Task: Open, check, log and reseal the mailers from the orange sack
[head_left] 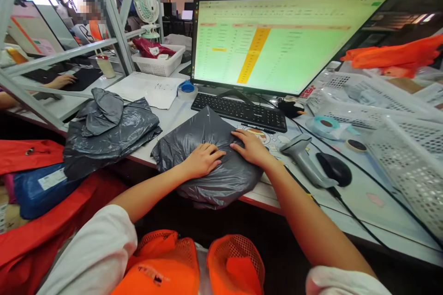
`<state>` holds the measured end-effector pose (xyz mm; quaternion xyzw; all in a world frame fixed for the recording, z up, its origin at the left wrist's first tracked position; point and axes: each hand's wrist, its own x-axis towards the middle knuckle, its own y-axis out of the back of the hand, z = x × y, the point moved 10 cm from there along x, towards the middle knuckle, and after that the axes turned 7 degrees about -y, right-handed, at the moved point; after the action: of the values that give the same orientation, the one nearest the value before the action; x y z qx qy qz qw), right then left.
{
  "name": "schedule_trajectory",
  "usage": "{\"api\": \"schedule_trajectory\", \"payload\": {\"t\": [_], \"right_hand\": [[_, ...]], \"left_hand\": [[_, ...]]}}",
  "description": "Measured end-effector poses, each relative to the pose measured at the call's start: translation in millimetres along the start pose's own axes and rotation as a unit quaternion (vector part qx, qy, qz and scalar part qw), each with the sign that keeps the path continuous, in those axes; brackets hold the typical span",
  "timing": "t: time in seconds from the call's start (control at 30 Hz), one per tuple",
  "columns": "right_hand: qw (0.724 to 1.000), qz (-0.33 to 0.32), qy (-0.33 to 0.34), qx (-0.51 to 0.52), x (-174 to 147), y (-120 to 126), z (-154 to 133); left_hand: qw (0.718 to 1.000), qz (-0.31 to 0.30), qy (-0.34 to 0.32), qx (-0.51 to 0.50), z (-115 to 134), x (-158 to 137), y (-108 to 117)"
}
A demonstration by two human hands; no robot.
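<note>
A full grey plastic mailing bag (221,184) lies in front of me, its near side hanging over the desk's front edge. My left hand (204,161) rests on top of it, palm down, with the fingers slightly bent. On the bag's right part lies my right hand (252,148), fingers apart and pointing left. Neither hand visibly grips the plastic, though the undersides of the fingers are hidden. To the left, a second grey plastic bag (117,124) sits crumpled at the desk edge.
Behind the bag stand a black keyboard (242,113) and a monitor (277,46). A barcode scanner (308,161), mouse (334,169) and tape roll (325,124) lie to the right, beside white baskets (411,147). Wrapped parcels (39,189) are at lower left. Another person's hand (62,81) is beyond the frame.
</note>
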<state>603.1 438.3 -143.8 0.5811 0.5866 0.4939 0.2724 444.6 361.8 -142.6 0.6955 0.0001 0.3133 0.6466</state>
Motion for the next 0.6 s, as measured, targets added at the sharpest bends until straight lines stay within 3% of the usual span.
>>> {"api": "schedule_trajectory", "payload": {"t": [0.23,0.37,0.6], "right_hand": [[0.999,0.007,-0.039,0.014,15,-7,19],[0.998,0.016,-0.064,0.016,19,-12,25],[0.993,0.054,-0.096,0.044,19,-12,28]], "left_hand": [[0.996,-0.076,0.035,0.040,-8,37,-17],[0.995,-0.071,0.040,0.057,-11,53,-21],[0.997,-0.039,-0.070,-0.017,15,29,1]]}}
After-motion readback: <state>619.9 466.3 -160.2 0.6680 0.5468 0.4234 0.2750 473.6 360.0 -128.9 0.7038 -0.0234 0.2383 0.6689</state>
